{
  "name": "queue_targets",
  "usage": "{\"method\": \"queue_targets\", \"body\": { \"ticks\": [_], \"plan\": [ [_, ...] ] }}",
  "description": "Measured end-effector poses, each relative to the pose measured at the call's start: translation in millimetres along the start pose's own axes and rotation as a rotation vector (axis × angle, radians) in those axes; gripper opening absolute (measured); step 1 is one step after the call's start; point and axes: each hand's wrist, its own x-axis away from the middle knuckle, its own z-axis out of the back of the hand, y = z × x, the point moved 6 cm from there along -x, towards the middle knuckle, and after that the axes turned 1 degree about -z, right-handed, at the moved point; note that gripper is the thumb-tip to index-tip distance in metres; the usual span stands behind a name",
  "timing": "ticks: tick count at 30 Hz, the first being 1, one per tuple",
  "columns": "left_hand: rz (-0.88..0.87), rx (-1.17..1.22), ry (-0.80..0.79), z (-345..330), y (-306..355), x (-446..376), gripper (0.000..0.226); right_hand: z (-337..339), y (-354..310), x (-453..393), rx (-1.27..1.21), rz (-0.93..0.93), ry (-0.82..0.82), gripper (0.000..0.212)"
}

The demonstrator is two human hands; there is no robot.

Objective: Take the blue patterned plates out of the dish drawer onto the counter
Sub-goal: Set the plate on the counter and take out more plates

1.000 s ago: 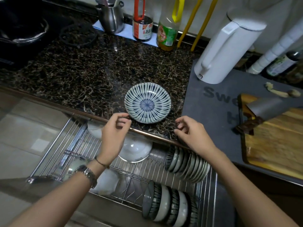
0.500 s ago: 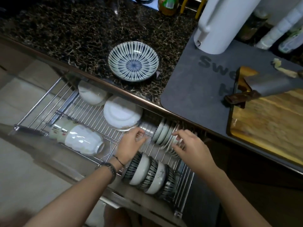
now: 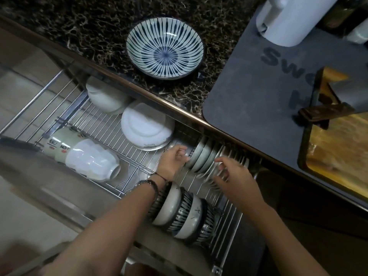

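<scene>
One blue patterned plate (image 3: 165, 48) lies flat on the dark marble counter (image 3: 79, 22), near its front edge. Below it the wire dish drawer (image 3: 59, 108) is pulled out. A row of pale plates (image 3: 205, 156) stands on edge at the drawer's back right, partly under the counter lip. My left hand (image 3: 171, 162) rests its fingertips against the left end of that row. My right hand (image 3: 233, 176) spreads its blurred fingers over the rims on the right side. No plate is lifted out of the row.
Striped bowls (image 3: 185, 214) stand on edge just under my forearms. Upturned white bowls (image 3: 147, 126) and stacked cups (image 3: 91, 158) fill the drawer's left. On the counter's right are a grey mat (image 3: 249, 92), a white kettle (image 3: 288, 18) and a wooden board (image 3: 338, 148) with a cleaver (image 3: 326, 112).
Both hands came down from the counter edge into the drawer and settled on the row of standing plates. The view tilted down and closer; the plate on the counter stayed put.
</scene>
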Motion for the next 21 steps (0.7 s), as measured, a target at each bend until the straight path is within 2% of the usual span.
{"method": "queue_targets", "body": {
  "ticks": [3, 7, 9, 15, 21],
  "plan": [
    [0.044, 0.113, -0.072, -12.8, -5.4, -3.9, 0.033, -3.4, 2.6, -6.6, -0.009, -0.005, -0.01, 0.044],
    [0.07, 0.139, -0.074, -24.2, -9.8, -8.0, 0.028, -8.4, 2.6, -13.5, -0.003, -0.003, -0.019, 0.043],
    [0.077, 0.16, -0.094, -27.3, -11.6, -10.2, 0.033, -10.0, 1.9, -15.6, -0.005, 0.0, -0.018, 0.04],
    [0.017, 0.182, -0.138, -26.3, -2.8, -10.2, 0.033, -16.1, 2.7, -18.0, -0.059, -0.008, -0.037, 0.035],
    [-0.033, 0.188, -0.088, -24.2, 6.7, -9.8, 0.032, -14.7, 4.4, -21.4, -0.093, -0.032, -0.036, 0.035]
  ]
}}
